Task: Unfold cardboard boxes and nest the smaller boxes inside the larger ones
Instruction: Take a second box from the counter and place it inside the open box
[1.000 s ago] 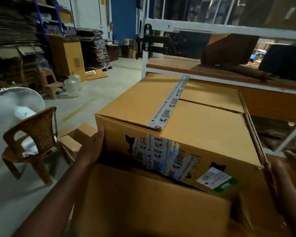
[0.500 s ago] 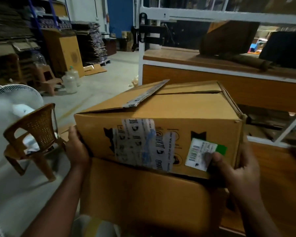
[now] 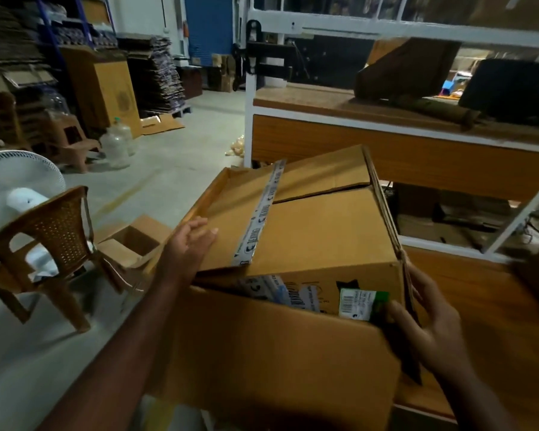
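A brown cardboard box (image 3: 324,231) with a strip of printed tape and a white and green label sits partly down inside a larger open box (image 3: 277,353) in front of me. Its left top flap is loose and raised. My left hand (image 3: 190,244) lies flat on that flap, fingers spread. My right hand (image 3: 417,325) grips the smaller box's near right corner by the label. A small open box (image 3: 134,241) stands on the floor to the left.
A brown plastic chair (image 3: 50,244) and a white fan (image 3: 16,185) stand at the left. A white-framed wooden shelf unit (image 3: 386,126) rises behind the boxes. Stacks of flat cardboard (image 3: 156,76), a tall box and plastic bottles line the back left.
The smaller box has sunk deeper into the larger one. My left hand moved from the box's left side up onto the loose top flap. My right hand stays at the right corner.
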Tool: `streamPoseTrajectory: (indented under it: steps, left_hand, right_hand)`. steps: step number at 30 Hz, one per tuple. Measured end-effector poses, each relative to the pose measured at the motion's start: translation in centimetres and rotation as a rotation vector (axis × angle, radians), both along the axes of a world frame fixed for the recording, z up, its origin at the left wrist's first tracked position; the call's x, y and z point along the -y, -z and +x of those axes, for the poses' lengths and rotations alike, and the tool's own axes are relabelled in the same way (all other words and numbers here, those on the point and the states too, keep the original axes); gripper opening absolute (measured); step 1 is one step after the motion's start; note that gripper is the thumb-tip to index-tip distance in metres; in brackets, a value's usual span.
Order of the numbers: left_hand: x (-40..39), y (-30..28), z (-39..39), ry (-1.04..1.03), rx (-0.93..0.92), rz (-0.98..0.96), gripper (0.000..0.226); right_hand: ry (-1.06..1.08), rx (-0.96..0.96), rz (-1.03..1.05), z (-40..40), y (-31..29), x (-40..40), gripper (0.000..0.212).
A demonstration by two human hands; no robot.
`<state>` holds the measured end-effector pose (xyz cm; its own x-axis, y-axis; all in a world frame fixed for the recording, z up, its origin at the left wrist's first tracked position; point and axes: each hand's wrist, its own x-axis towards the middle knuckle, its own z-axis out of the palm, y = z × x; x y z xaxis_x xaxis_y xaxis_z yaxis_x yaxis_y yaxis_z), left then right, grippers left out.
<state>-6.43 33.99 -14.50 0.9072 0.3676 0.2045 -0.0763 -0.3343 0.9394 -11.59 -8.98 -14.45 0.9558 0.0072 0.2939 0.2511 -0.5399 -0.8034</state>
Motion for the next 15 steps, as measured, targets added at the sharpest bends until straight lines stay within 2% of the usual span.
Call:
streamPoseTrajectory:
  steps: [4, 7, 9, 11, 13, 15]
  left_hand:
    - [2.3, -0.2, -0.1, 0.294, -0.115, 0.363, 0.104]
    - [1.7, -0.3, 0.0, 0.379, -0.158, 0.500, 0.120]
    - [1.5, -0.2, -0.2, 0.371, -0.139, 0.487, 0.116]
    - [1.4, 0.0, -0.6, 0.301, -0.050, 0.489, 0.101]
    - [1.4, 1.0, -0.9, 0.142, 0.087, 0.540, 0.080]
    - [1.5, 1.2, -1.2, -0.094, 0.121, 0.518, 0.067]
  right_hand:
    - [-0.012, 0.035, -0.040, 0.1, -1.5, -0.3, 0.082]
    - [-0.028, -0.042, -0.103, 0.5, -2.1, 0.8, 0.084]
    - [-0.056, -0.029, -0.136, 0.5, -2.5, 1.9, 0.078]
    - [-0.022, 0.075, -0.176, 0.3, -2.5, 2.5, 0.066]
    - [0.090, 0.221, -0.222, 0.1, -2.2, 2.6, 0.057]
    - [0.229, 0.308, -0.223, -0.1, -2.0, 2.3, 0.063]
